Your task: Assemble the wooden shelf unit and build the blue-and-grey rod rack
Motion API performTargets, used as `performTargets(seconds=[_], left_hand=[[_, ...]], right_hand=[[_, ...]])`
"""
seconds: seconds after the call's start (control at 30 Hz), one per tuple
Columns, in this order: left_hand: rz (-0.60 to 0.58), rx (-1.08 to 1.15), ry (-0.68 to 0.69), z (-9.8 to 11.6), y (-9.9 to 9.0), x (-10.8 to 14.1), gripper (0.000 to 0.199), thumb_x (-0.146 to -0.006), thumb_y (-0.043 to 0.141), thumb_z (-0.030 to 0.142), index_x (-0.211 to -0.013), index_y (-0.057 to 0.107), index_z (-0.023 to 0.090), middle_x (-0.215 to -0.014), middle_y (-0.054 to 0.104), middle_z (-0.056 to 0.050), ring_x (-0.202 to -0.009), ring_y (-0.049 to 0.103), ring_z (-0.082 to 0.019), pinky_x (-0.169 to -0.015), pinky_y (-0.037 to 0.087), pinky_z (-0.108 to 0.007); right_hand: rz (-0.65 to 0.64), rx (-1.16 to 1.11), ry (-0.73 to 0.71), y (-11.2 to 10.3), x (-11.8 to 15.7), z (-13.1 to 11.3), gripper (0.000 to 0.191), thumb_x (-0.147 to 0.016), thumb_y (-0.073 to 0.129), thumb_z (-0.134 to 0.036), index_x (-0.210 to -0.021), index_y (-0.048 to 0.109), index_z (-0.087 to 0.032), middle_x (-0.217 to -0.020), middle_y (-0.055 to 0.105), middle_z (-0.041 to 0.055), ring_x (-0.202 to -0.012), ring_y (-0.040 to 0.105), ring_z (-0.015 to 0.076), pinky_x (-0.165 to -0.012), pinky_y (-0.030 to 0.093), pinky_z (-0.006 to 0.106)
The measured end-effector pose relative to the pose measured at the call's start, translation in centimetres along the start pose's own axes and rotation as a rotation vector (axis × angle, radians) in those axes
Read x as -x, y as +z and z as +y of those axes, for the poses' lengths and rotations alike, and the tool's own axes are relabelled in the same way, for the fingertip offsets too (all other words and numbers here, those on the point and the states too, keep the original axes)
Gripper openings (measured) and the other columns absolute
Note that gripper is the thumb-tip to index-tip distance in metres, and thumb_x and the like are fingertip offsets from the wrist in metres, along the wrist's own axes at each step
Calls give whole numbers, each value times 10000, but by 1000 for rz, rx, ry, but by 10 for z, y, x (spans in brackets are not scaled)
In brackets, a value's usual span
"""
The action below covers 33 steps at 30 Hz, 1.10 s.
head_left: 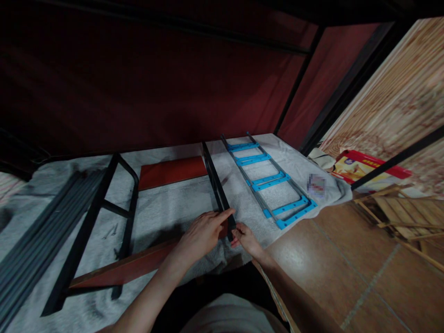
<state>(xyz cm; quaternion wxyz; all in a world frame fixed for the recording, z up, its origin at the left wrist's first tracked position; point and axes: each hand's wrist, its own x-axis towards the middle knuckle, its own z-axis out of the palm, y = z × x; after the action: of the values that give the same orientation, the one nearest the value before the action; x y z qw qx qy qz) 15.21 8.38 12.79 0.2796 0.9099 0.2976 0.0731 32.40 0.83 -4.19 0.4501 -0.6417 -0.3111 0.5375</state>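
Observation:
Before me a black metal frame stands at the right ends of two reddish-brown boards. My left hand wraps over the right end of the near board, one finger and thumb against the frame's near end. At the outer side of that end, my right hand has its fingers pinched together; whatever they hold is hidden. The far board lies on the grey cloth. A second black metal frame with a crossbar is at the boards' left ends. Small bolts lie inside it.
Dark grey tubes lie bundled at the left. Blue-and-grey folding racks rest on the cloth to the right. A red-and-yellow box and a wooden slatted piece are beyond the right edge. Dark bars and a red panel rise behind.

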Motion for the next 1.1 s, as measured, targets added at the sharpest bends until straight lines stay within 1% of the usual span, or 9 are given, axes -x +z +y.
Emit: performTargets(seconds=[0.17, 0.27, 0.43, 0.57, 0.7, 0.8, 0.87, 1.0, 1.1], left_hand=[[-16, -23, -23, 1, -1, -1, 594, -925, 450, 113, -1491, 476, 291, -1229, 715, -43, -1087, 659, -208, -970, 482, -333], [-12, -27, -13, 2, -1, -1, 588, -927, 448, 115, -1487, 482, 289, -1225, 716, -45, -1097, 657, -211, -980, 477, -333], [-17, -36, -23, 4, -3, -1, 587, -923, 440, 106, -1484, 486, 273, -1254, 703, -55, -1112, 654, -210, -988, 477, -333], [-33, -36, -32, 6, -5, -2, 599, -916, 436, 95, -1488, 480, 265, -1254, 702, -70, -1106, 659, -217, -975, 488, -349], [-39, -23, -32, 4, -4, -3, 593, -922, 433, 111, -1491, 481, 271, -1254, 701, -78, -1079, 670, -219, -952, 502, -353], [-25, -10, -37, 2, -3, -3, 575, -928, 438, 128, -1481, 494, 275, -1268, 694, -80, -1093, 666, -215, -965, 499, -351], [-24, -5, -43, 2, -3, -4, 572, -928, 443, 135, -1478, 499, 284, -1275, 692, -76, -1102, 663, -212, -971, 496, -345], [-36, -17, -61, 3, -4, -5, 588, -918, 450, 127, -1478, 502, 300, -1235, 707, -71, -1073, 672, -213, -957, 497, -342], [-32, -18, -60, 3, -4, -5, 587, -919, 448, 131, -1475, 505, 308, -1226, 708, -69, -1074, 672, -217, -956, 497, -346]], right_hand=[[10, -35, -5, 0, 1, 0, 138, -865, 559, -349, -905, 515, -225, -683, 555, -32, -546, 597, 154, -555, 563, 327], [-18, -43, -21, -1, 1, 2, 154, -849, 569, -345, -939, 522, -229, -702, 570, -34, -550, 593, 147, -563, 564, 323], [-33, -23, -26, -2, -1, 5, 246, -832, 603, -452, -871, 515, -226, -644, 544, -44, -536, 588, 140, -540, 544, 302], [-32, -40, -8, -2, -1, 3, 332, -811, 625, -528, -888, 514, -225, -608, 527, -58, -515, 587, 138, -537, 546, 302], [-49, -63, -13, -2, 0, 1, 291, -815, 645, -478, -881, 512, -228, -645, 539, -56, -534, 603, 136, -558, 556, 300], [-43, -40, 17, -2, 0, 0, 253, -849, 630, -450, -843, 512, -226, -625, 528, -52, -531, 607, 141, -549, 543, 288], [-29, -22, 31, -2, 0, -2, 222, -875, 605, -426, -853, 521, -222, -624, 534, -46, -531, 609, 145, -549, 540, 289], [-40, -33, 1, -2, 1, -2, 124, -898, 555, -337, -920, 532, -218, -668, 571, -42, -554, 620, 144, -573, 557, 294], [-63, -53, -12, -3, 0, -1, 110, -891, 560, -325, -894, 528, -219, -661, 558, -48, -563, 624, 141, -582, 563, 288]])
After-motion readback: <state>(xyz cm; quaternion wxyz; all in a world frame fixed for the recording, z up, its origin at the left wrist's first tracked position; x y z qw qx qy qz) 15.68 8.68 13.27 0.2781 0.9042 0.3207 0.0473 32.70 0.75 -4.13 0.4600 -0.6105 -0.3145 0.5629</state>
